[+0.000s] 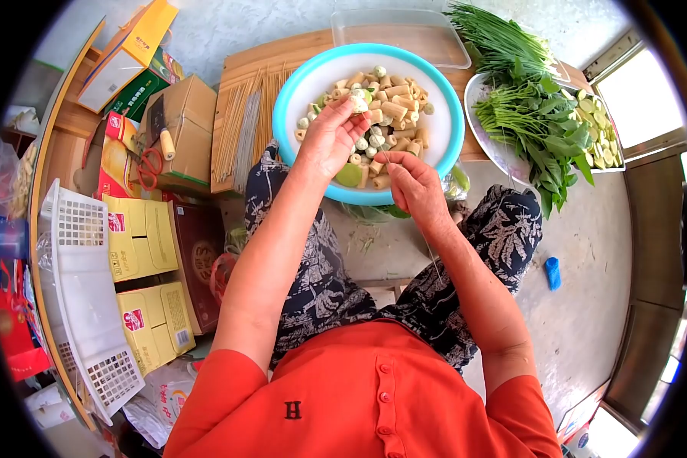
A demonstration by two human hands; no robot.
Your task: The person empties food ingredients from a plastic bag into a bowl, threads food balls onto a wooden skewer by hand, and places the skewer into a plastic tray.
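Observation:
My left hand (334, 137) is raised over the left part of a white basin with a blue rim (281, 122). Its fingertips are closed on a small pale green-and-white round piece (359, 101). Lower and to the right, my right hand (418, 191) pinches a thin skewer (433, 256), whose long end runs down past the wrist. The skewer's tip near the basin is too fine to make out. In the basin lie many tan tube-shaped pieces (394, 111), speckled green-white balls (376, 140) and a flat green slice (349, 175).
Bundles of skewers (240, 114) lie on the wooden board left of the basin. To the right, a tray (481, 99) bears leafy greens (538, 114); sliced green vegetables (597, 126) sit beside it. Scissors (149, 164), cartons (141, 237) and a white plastic rack (84, 267) stand left.

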